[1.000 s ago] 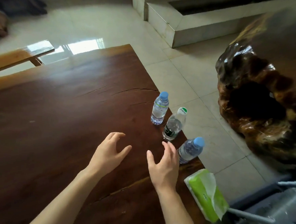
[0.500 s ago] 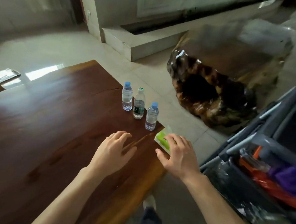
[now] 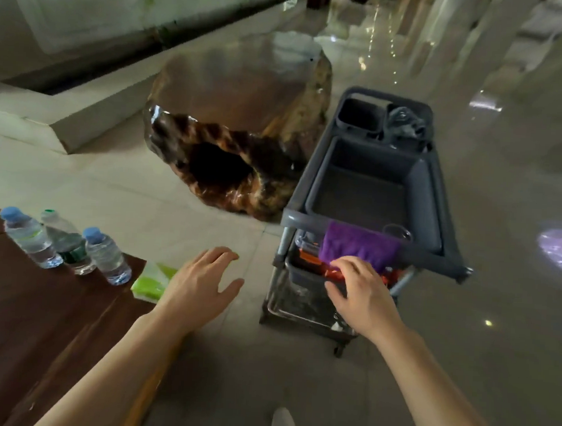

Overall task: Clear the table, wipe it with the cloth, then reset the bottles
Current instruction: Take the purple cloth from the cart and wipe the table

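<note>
Three water bottles stand in a row on the dark wooden table [image 3: 40, 314] near its right edge: a blue-capped bottle [image 3: 27, 237], a green-capped bottle [image 3: 66, 242] and another blue-capped bottle [image 3: 106, 255]. A green tissue pack [image 3: 150, 282] lies at the table's edge beside them. A purple cloth [image 3: 359, 246] hangs over the front rail of a grey cart [image 3: 372, 191]. My right hand [image 3: 360, 295] reaches the cloth's lower edge, fingers curled at it, holding nothing. My left hand [image 3: 201, 286] hovers open past the table edge, just right of the tissue pack.
A large polished tree-root stool [image 3: 235, 129] stands on the tiled floor left of the cart. The cart's top holds a grey tub and small bins; its lower shelf shows red and orange items. A stone step [image 3: 66, 117] runs along the wall. My shoe [image 3: 283, 424] shows below.
The view swung right from the table to the cart. My right hand moved from above the tissue pack to the purple cloth. My left hand drifted off the table edge.
</note>
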Available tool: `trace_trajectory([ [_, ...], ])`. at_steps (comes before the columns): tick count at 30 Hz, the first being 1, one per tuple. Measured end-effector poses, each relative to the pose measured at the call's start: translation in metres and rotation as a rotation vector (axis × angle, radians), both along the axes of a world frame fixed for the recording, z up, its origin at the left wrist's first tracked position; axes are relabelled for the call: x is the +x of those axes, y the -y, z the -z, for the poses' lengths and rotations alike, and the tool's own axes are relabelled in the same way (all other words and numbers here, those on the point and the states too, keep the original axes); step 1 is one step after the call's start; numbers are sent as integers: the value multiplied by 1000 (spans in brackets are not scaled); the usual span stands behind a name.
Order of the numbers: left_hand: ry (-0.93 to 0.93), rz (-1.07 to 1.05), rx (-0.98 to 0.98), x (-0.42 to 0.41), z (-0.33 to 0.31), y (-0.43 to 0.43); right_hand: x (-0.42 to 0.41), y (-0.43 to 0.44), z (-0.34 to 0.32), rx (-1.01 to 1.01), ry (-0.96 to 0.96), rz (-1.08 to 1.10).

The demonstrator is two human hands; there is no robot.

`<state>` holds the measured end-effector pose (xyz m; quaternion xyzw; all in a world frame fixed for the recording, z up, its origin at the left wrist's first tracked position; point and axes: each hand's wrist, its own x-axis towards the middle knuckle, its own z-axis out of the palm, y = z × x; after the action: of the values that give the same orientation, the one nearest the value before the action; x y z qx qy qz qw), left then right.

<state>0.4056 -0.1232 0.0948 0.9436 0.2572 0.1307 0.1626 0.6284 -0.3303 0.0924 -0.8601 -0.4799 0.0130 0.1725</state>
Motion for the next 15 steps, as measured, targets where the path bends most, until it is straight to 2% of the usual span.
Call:
trace_trajectory([
  [6, -10, 104, 48, 127, 5, 19, 91, 30, 2, 53, 34, 120],
  [11, -19, 207, 61, 212, 16, 25, 148, 29, 10, -18, 39, 75],
  [15, -69, 243, 32, 244, 32, 22, 172, 24, 21, -57, -41, 7],
])
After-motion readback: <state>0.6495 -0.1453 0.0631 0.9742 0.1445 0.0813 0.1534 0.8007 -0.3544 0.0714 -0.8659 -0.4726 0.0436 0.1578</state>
